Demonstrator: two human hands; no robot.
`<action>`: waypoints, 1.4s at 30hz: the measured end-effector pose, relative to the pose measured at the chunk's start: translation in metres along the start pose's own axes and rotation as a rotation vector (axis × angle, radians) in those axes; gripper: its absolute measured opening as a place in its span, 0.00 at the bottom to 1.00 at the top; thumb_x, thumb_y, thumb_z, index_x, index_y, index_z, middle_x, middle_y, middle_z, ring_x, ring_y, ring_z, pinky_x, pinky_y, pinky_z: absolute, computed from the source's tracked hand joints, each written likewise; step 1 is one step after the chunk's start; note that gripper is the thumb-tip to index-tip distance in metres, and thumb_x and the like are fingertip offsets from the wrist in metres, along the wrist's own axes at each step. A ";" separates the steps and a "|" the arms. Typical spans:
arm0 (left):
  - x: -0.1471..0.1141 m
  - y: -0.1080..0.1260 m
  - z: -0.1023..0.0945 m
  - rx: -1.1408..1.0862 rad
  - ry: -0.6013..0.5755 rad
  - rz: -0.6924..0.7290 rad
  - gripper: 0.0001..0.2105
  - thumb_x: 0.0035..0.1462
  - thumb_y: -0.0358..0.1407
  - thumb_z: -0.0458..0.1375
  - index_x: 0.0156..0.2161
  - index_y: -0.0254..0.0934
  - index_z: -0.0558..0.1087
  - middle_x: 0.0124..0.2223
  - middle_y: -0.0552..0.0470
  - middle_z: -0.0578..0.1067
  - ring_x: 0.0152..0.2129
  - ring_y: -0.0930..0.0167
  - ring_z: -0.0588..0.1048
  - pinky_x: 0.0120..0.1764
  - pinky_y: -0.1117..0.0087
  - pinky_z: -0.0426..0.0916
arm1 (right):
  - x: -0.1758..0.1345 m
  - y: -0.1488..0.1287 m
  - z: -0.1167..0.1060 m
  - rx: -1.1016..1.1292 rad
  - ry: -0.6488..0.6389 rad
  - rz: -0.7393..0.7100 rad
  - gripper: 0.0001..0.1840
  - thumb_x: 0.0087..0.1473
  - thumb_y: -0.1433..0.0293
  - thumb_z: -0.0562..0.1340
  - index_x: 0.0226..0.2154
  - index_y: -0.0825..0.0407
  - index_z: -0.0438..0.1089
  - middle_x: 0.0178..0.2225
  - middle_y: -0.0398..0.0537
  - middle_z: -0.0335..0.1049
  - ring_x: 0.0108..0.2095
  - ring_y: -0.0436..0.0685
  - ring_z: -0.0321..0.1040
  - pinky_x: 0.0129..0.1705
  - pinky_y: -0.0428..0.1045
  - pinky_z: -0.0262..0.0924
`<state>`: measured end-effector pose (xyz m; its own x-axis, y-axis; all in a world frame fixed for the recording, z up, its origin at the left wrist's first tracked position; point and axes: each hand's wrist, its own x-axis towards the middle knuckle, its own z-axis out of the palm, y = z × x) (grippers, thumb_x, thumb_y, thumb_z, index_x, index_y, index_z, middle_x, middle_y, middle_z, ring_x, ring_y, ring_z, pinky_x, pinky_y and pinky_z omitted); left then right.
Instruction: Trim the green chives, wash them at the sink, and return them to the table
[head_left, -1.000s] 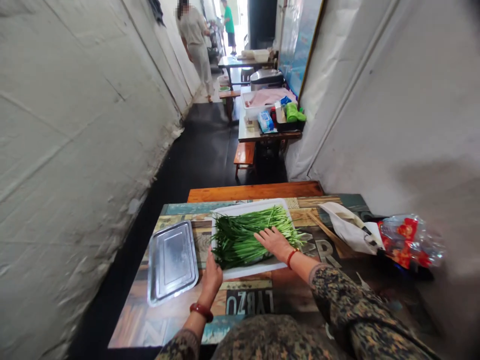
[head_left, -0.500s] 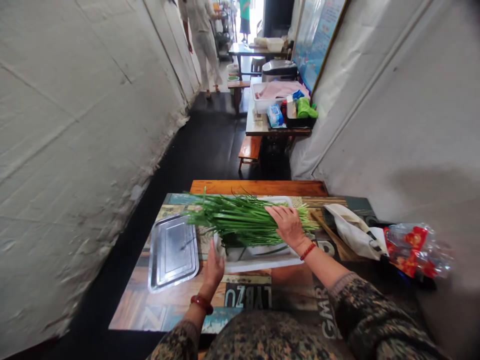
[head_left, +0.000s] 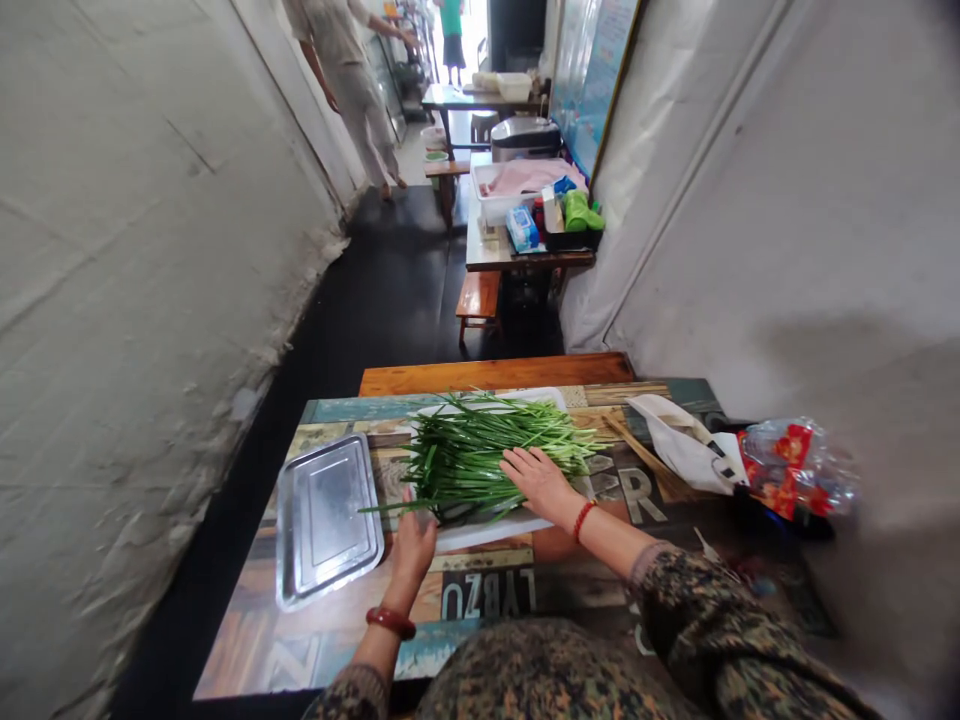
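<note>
A large bunch of long green chives [head_left: 472, 450] lies across a white plastic tray [head_left: 480, 537], pale stem ends to the right and dark leaf tips to the left. My right hand [head_left: 541, 484] rests flat on the chives near their stem end, fingers stretched out. At the tray's near left corner is my left hand [head_left: 414, 540], closed round the rim, its fingertips partly hidden by leaves. One long leaf sticks out to the left over that hand. Left of the tray lies a shallow rectangular metal tray [head_left: 330, 520].
On the patterned table [head_left: 247, 640], a white cloth bag [head_left: 682, 445] and clear-and-red plastic packaging [head_left: 795, 460] lie at the right. A wooden bench [head_left: 495, 374] stands beyond. Farther off are a loaded table [head_left: 487, 250] and a person [head_left: 352, 90] by the left wall.
The chives have come down flatter and spread out in the white tray. My right hand has moved down with them, towards me. The view has shifted slightly; the distant person's arm is now extended.
</note>
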<state>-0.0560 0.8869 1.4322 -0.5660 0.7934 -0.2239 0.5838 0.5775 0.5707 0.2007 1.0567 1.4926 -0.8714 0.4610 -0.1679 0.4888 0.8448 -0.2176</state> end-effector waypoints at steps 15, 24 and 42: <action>0.024 0.088 -0.101 0.697 -0.306 0.146 0.22 0.66 0.43 0.46 0.31 0.34 0.78 0.35 0.37 0.80 0.37 0.59 0.79 0.42 0.61 0.68 | 0.068 0.067 -0.026 0.206 0.254 0.513 0.27 0.63 0.66 0.57 0.62 0.60 0.59 0.62 0.64 0.62 0.62 0.65 0.57 0.61 0.60 0.50; 0.006 0.111 -0.111 -0.358 -0.632 -0.147 0.26 0.54 0.58 0.54 0.34 0.32 0.76 0.29 0.47 0.79 0.21 0.69 0.77 0.29 0.70 0.68 | 0.038 -0.012 0.015 0.144 0.093 0.121 0.33 0.59 0.57 0.61 0.61 0.58 0.61 0.63 0.60 0.62 0.62 0.66 0.56 0.65 0.62 0.45; -0.037 0.065 0.013 0.465 -0.375 0.642 0.29 0.56 0.34 0.60 0.63 0.33 0.63 0.61 0.34 0.69 0.56 0.53 0.70 0.58 0.48 0.63 | -0.089 -0.051 0.033 0.453 0.321 0.220 0.22 0.60 0.70 0.60 0.57 0.51 0.66 0.57 0.55 0.70 0.56 0.62 0.65 0.59 0.61 0.57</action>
<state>0.0103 0.8973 1.4676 0.1347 0.9557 -0.2619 0.9482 -0.0476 0.3140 0.2543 0.9635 1.4869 -0.6820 0.7308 0.0285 0.5668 0.5528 -0.6108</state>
